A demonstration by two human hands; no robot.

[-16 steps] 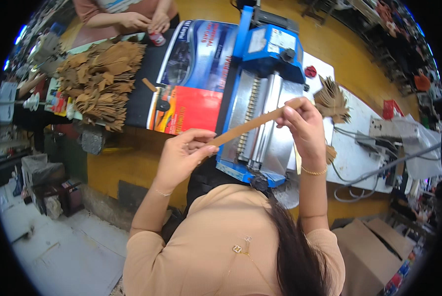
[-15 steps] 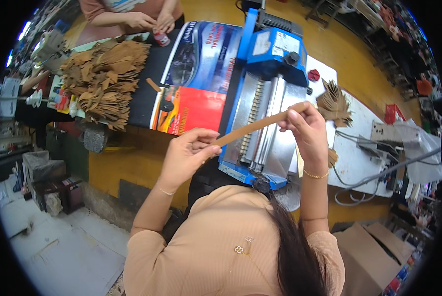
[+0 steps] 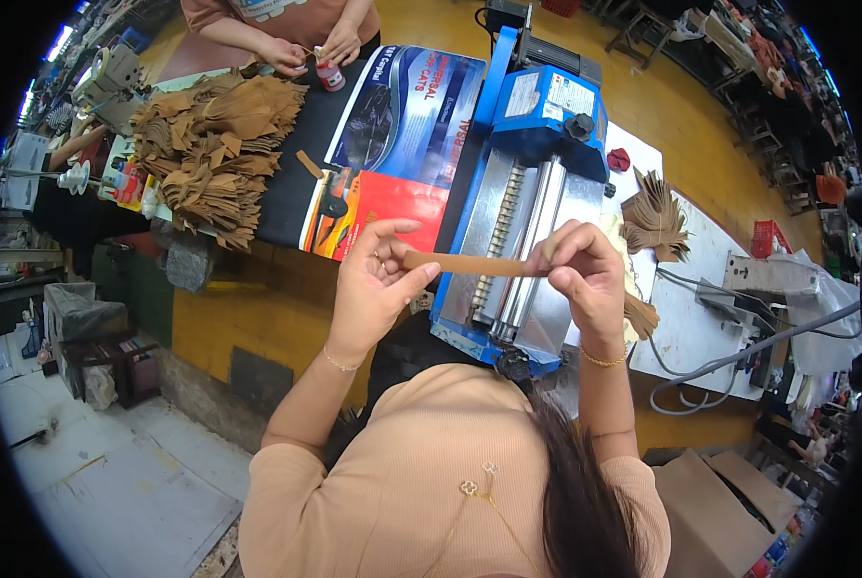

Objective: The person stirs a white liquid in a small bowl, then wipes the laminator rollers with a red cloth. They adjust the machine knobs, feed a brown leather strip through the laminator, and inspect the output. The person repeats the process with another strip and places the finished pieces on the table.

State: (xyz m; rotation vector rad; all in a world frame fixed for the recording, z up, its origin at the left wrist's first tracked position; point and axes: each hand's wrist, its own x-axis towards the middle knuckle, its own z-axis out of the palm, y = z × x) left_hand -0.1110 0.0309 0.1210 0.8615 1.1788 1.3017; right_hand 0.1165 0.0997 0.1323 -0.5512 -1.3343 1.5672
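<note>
A narrow brown leather strip (image 3: 470,263) stretches nearly level between my two hands. My left hand (image 3: 378,284) pinches its left end with thumb and fingers. At the other end, my right hand (image 3: 580,275) has its thumb and fingers closed on the strip. Below and beyond the strip stands a blue machine (image 3: 547,106) with a shiny metal roller (image 3: 537,212) and a row of ring-like guides (image 3: 501,231) beside it. The strip is held above the machine's metal bed, in front of the roller.
Bundles of brown leather pieces (image 3: 224,144) pile up at the far left. Another bundle (image 3: 654,220) lies right of the machine. A printed sheet (image 3: 402,207) covers the dark table. Across it, a person's hands (image 3: 311,56) hold a small red-and-white container (image 3: 330,75). Grey cables (image 3: 710,400) loop at right.
My right hand has come down and inward, so the strip has gone from slanting to nearly level. My left hand has risen slightly. The person's hands opposite have moved at the container.
</note>
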